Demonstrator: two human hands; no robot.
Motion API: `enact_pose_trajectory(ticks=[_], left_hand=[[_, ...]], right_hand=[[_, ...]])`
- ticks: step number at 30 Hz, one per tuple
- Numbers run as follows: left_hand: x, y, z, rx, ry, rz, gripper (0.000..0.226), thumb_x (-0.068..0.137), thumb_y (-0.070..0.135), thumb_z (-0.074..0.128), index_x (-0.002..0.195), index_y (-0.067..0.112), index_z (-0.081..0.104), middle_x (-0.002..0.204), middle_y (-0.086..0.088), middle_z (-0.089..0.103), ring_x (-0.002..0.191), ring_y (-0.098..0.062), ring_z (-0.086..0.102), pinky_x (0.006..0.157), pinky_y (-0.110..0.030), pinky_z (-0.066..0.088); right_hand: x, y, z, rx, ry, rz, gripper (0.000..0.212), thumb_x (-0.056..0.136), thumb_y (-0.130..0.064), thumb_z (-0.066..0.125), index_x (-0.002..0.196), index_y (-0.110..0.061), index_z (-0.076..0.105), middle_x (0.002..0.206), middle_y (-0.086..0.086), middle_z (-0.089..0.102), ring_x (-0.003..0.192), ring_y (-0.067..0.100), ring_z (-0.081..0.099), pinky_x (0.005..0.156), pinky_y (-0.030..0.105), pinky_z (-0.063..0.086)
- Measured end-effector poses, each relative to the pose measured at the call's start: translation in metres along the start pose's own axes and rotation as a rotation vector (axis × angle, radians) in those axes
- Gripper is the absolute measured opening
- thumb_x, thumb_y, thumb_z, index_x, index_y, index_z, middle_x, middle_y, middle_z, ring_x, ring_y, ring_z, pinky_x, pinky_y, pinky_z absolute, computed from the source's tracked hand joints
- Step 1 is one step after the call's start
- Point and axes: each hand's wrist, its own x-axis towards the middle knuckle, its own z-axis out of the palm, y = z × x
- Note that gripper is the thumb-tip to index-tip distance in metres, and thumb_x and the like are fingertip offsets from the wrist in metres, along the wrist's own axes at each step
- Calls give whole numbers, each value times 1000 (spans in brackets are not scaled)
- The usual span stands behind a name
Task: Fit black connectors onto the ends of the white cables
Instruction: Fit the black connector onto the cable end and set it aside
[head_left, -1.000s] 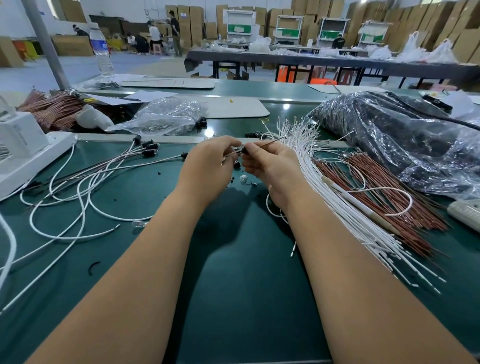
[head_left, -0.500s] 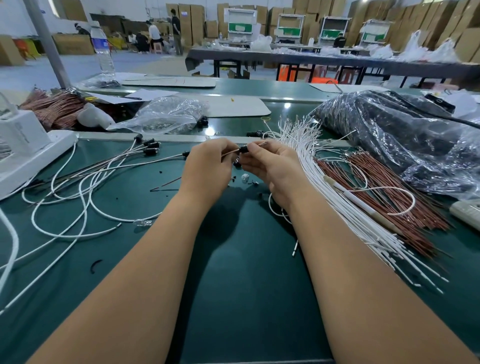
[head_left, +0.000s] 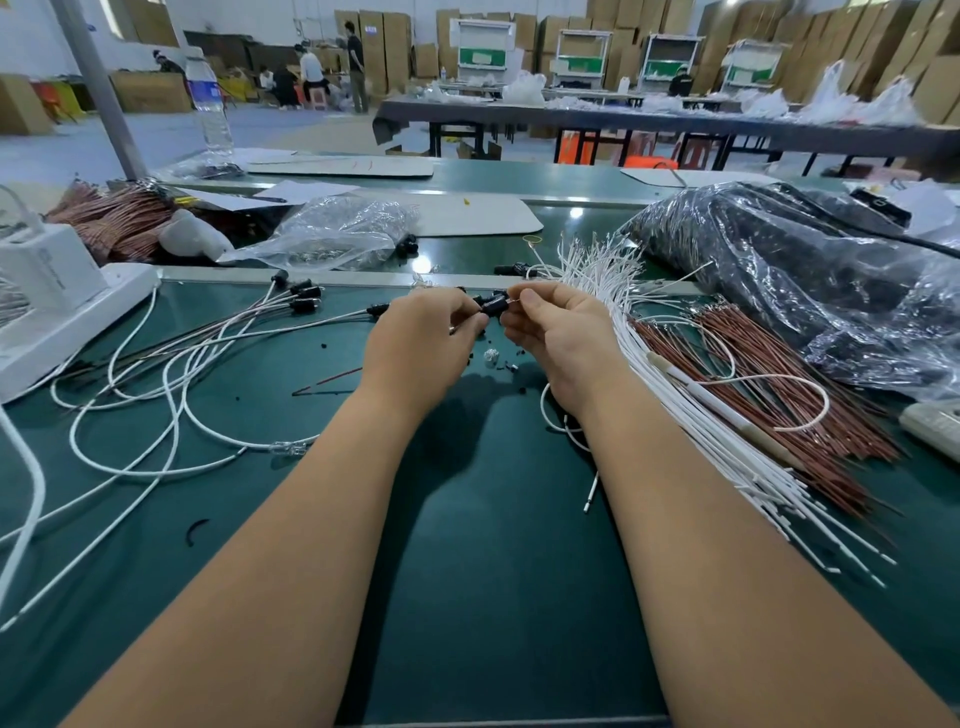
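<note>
Both hands meet over the middle of the green table (head_left: 493, 571). My left hand (head_left: 421, 338) pinches a black connector (head_left: 494, 305) between thumb and fingers. My right hand (head_left: 558, 332) pinches a thin wire end just right of that connector, touching its end. A white cable (head_left: 558, 415) loops out below my right hand. Several white cables with black connectors fitted (head_left: 304, 296) lie fanned out to the left. A thick bundle of bare white cables (head_left: 691, 405) lies to the right.
A bundle of red-brown wires (head_left: 779, 384) lies beside the white bundle. Bags of black parts (head_left: 810, 280) sit at the right, a clear bag (head_left: 337, 234) at the back. A white machine (head_left: 47, 301) stands at left. Small loose parts (head_left: 491, 357) lie under my hands.
The connector has slid further along the wire between my fingers, and the long wire tip that stuck out to the right is now hidden. Both hands stay in place.
</note>
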Motion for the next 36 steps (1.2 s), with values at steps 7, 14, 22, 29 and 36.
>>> enact_pose_trajectory(ticks=[7, 14, 22, 29, 36], left_hand=[[2, -3, 4, -47, 33, 20, 10, 89, 20, 65, 88, 12, 71, 73, 1, 66, 68, -18, 57, 67, -28, 43], [1, -5, 5, -30, -35, 56, 9, 87, 19, 66, 86, 12, 72, 70, 3, 64, 66, -17, 56, 66, -29, 46], [1, -4, 6, -44, 5, 92, 11, 88, 16, 64, 83, 10, 72, 64, 8, 57, 63, -15, 56, 62, -25, 39], [2, -4, 6, -167, 3, -21, 15, 87, 16, 64, 74, 10, 69, 55, 6, 56, 54, -13, 50, 58, -30, 41], [4, -6, 6, -346, -13, -161, 18, 88, 13, 64, 71, 7, 67, 65, -17, 64, 58, -28, 56, 67, -45, 54]], right_hand=[[0, -2, -1, 37, 11, 4, 12, 95, 0, 55, 87, -5, 63, 72, 9, 66, 61, 14, 67, 64, 24, 57], [3, 1, 0, -36, 34, -1, 18, 95, 5, 51, 83, -6, 60, 59, 0, 66, 56, 10, 65, 60, 22, 55], [7, 5, -1, -218, 68, -80, 16, 94, -5, 59, 80, -13, 62, 64, 0, 65, 54, 9, 63, 57, 22, 53], [4, 4, 0, -300, 51, -166, 18, 92, -5, 61, 78, -15, 64, 59, -4, 67, 55, 8, 65, 57, 20, 53], [3, 2, 0, -279, 16, -166, 26, 95, -2, 52, 79, -15, 67, 69, 5, 69, 59, 13, 66, 58, 23, 54]])
